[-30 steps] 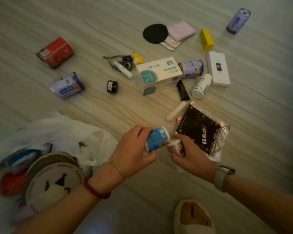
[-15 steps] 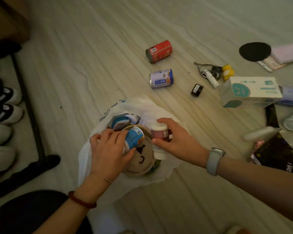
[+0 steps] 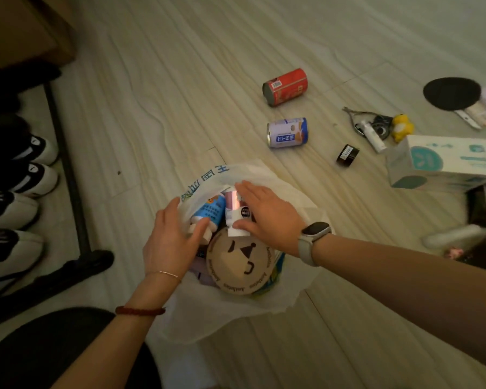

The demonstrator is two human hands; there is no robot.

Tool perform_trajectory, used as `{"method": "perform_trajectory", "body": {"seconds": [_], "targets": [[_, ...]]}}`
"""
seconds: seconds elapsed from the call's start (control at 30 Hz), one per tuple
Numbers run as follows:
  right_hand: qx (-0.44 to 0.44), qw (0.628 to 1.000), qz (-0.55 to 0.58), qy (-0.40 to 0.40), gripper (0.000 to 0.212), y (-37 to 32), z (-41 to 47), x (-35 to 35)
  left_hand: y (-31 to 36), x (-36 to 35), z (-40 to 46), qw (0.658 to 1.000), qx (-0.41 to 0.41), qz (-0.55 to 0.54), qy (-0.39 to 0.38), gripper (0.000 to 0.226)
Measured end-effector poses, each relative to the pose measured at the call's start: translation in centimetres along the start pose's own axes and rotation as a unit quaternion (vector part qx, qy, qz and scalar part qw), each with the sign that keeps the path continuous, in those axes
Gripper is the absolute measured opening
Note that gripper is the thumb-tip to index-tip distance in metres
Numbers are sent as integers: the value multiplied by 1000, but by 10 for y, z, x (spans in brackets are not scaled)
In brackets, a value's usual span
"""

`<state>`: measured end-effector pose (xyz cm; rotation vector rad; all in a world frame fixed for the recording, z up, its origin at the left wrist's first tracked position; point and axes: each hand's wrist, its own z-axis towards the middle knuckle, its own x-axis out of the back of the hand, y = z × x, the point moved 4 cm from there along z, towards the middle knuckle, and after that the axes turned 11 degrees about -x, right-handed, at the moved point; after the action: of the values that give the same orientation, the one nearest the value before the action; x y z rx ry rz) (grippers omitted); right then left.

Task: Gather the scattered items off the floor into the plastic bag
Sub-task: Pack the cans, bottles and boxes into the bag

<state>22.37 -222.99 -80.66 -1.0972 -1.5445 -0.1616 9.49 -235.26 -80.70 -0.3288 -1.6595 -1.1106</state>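
Pale wood-grain floor now shows my left hand (image 3: 171,242) and right hand (image 3: 267,211) lowered into the white plastic bag (image 3: 264,301), fingers curled around the blue-labelled bottle (image 3: 209,209) and pink-and-white tube (image 3: 235,211), both nearly deposited.

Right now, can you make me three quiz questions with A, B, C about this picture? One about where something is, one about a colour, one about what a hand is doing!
1. Where is the blue bottle?
A. plastic bag
B. shoe rack
C. beside the red can

2. What colour is the can farthest from the bag?
A. green
B. red
C. black

3. What is the right hand doing?
A. hanging idle
B. holding a pink-and-white bottle
C. lifting the white box

Answers: A, the bag's rim surrounds it; B, its side is red; B, thumb and fingers wrap it.
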Motion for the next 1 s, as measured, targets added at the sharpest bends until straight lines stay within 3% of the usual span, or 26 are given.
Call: {"method": "perform_trajectory", "body": {"seconds": [0.1, 0.2, 0.3, 0.4, 0.47, 0.63, 0.73, 0.8, 0.93, 1.0], "targets": [[47, 994, -85, 42, 67, 7, -7, 8, 2, 4, 8, 999, -1, -23, 44, 46], [-1, 996, -61, 63, 73, 31, -21, 9, 8, 7, 16, 997, -8, -50, 66, 37], [-47, 986, -157, 25, 77, 62, -33, -3, 11, 7, 18, 993, -14, -89, 77, 33], [-52, 977, -209, 9, 46, 77, -34, -6, 11, 6, 18, 987, -4, -127, 95, 28], [-48, 987, -150, 39, 30, 79, -34, 0, 10, 6, 19, 984, 9, -146, 104, 27], [-56, 984, 82, 147, 23, 72, -35, 27, 13, 17, 29, 971, 28, -187, 144, 24], [-115, 948, 245, 166, 11, 71, -29, 50, 23, 21, 36, 962, 13, -221, 159, 21], [-124, 917, 325, 194, 15, 71, -26, 71, 33, 24, 42, 956, 6, -244, 163, 19], [-49, 878, 352, 321, 14, 60, -31, 121, 53, 42, 62, 941, -33, -270, 201, 15], [-7, 896, 281, 344, 9, 56, -29, 136, 60, 46, 72, 941, -42, -266, 204, 17]]}}
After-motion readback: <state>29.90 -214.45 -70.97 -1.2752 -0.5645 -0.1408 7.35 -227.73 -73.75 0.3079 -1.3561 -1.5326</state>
